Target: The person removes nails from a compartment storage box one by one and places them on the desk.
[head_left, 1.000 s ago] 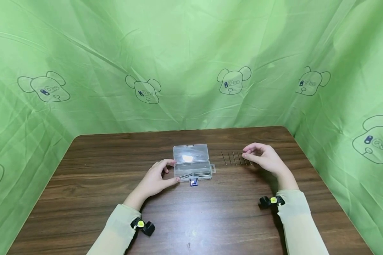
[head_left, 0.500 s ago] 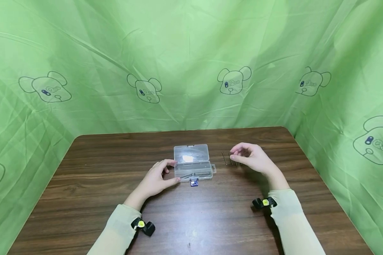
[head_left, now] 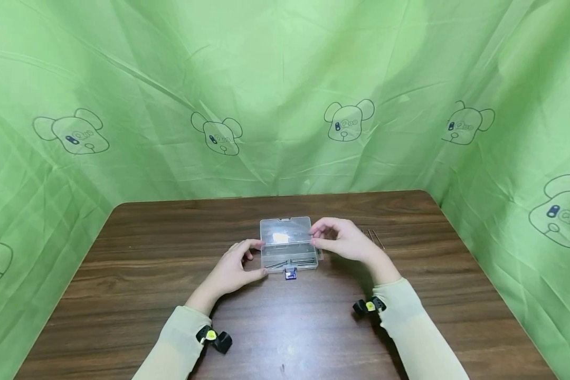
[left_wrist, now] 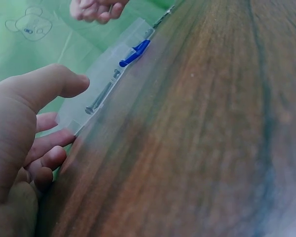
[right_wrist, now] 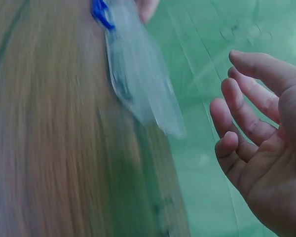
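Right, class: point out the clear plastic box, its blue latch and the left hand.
clear plastic box [head_left: 285,235], head view, middle of its open lid.
blue latch [head_left: 290,273], head view, its front face.
left hand [head_left: 230,269], head view, back of hand.

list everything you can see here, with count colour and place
box: one, clear plastic, lid open, middle of the table
latch: one, blue, on the box's near edge
screws: several, grey metal, inside the box
pins: a few thin dark ones, on the table right of the box
table: one, dark brown wood
cloth: green with bear drawings, behind and beside the table
left hand: grips the box's left end
right hand: by the box's right end, fingers loosely curled
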Action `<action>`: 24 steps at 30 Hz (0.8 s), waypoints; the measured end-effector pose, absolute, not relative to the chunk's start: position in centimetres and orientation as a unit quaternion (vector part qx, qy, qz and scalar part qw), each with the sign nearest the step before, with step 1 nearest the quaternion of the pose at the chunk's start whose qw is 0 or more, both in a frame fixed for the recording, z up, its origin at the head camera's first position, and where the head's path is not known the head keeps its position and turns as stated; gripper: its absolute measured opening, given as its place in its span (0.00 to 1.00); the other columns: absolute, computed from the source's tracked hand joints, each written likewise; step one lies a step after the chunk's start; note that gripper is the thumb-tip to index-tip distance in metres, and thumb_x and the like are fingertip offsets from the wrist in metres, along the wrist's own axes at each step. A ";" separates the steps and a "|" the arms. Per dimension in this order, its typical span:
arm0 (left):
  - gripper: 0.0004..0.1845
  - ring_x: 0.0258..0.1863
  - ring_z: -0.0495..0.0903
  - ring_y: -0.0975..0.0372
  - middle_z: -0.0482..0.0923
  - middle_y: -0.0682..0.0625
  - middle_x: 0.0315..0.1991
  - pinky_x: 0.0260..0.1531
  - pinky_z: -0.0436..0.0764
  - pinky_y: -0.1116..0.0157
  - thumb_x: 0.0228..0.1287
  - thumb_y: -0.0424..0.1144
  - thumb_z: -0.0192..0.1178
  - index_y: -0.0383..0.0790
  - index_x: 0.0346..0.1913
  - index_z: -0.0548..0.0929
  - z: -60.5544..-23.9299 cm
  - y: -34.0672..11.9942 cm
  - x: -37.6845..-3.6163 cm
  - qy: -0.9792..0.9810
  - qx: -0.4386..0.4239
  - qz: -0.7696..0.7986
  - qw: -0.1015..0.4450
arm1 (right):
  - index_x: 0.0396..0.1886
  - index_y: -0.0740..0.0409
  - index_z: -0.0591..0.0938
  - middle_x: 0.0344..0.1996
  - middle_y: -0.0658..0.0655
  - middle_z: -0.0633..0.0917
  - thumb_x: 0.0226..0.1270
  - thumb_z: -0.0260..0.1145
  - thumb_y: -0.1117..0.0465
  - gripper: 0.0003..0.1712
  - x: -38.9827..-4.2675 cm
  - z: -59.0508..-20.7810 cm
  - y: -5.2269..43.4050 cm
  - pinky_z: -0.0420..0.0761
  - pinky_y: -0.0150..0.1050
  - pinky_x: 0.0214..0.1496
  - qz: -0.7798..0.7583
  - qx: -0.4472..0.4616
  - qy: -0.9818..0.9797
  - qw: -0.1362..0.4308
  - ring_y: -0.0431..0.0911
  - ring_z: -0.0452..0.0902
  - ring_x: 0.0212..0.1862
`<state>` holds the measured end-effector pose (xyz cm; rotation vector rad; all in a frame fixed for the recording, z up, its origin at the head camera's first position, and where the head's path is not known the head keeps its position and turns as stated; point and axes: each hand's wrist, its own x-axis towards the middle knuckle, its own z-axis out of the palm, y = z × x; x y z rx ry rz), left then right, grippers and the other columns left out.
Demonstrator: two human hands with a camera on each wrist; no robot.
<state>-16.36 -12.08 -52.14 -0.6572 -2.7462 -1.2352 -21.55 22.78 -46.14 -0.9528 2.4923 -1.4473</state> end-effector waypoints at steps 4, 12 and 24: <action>0.36 0.48 0.78 0.62 0.84 0.54 0.59 0.52 0.78 0.57 0.59 0.49 0.84 0.48 0.69 0.82 -52.3 -12.1 -16.4 -0.888 -0.209 -0.408 0.027 | 0.53 0.60 0.88 0.41 0.48 0.88 0.73 0.78 0.60 0.14 -21.6 -45.8 20.6 0.83 0.39 0.47 -0.472 -0.338 0.811 0.074 0.46 0.84 0.45; 0.36 0.47 0.79 0.61 0.84 0.53 0.59 0.49 0.79 0.59 0.60 0.48 0.83 0.48 0.70 0.82 -52.3 -12.3 -16.6 -0.885 -0.207 -0.415 0.028 | 0.52 0.54 0.89 0.40 0.48 0.88 0.72 0.78 0.59 0.12 -21.6 -43.9 17.5 0.82 0.45 0.46 -0.453 -0.342 0.820 0.076 0.45 0.83 0.45; 0.36 0.43 0.80 0.61 0.85 0.49 0.58 0.43 0.80 0.62 0.60 0.43 0.83 0.42 0.70 0.81 -52.0 -12.7 -16.8 -0.880 -0.203 -0.428 0.036 | 0.46 0.47 0.90 0.47 0.45 0.87 0.74 0.77 0.57 0.06 -21.6 -47.9 14.6 0.83 0.47 0.58 -0.379 -0.378 0.844 0.024 0.46 0.83 0.53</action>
